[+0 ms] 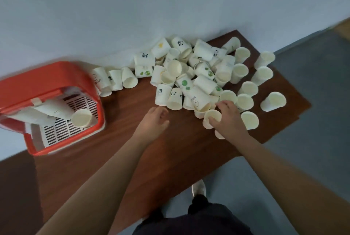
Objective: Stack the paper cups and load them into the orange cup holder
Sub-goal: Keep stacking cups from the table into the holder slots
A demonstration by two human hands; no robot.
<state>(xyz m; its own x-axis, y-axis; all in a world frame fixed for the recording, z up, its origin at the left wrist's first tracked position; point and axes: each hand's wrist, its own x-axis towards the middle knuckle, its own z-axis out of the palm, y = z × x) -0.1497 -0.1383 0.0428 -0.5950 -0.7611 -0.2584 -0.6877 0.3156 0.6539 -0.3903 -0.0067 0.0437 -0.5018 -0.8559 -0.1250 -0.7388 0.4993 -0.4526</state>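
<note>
Right hand (229, 119) grips a cup (212, 115); left hand (155, 121) loose, empty; pile of cups (189, 75) just beyond may topple if nudged

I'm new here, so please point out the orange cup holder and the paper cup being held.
orange cup holder (47, 81): head view, its orange top panel.
paper cup (213, 114): head view, its open mouth.

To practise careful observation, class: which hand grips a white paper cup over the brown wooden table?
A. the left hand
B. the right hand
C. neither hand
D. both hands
B: the right hand curls its fingers round a white paper cup, while the left hand is open and holds nothing.
</note>
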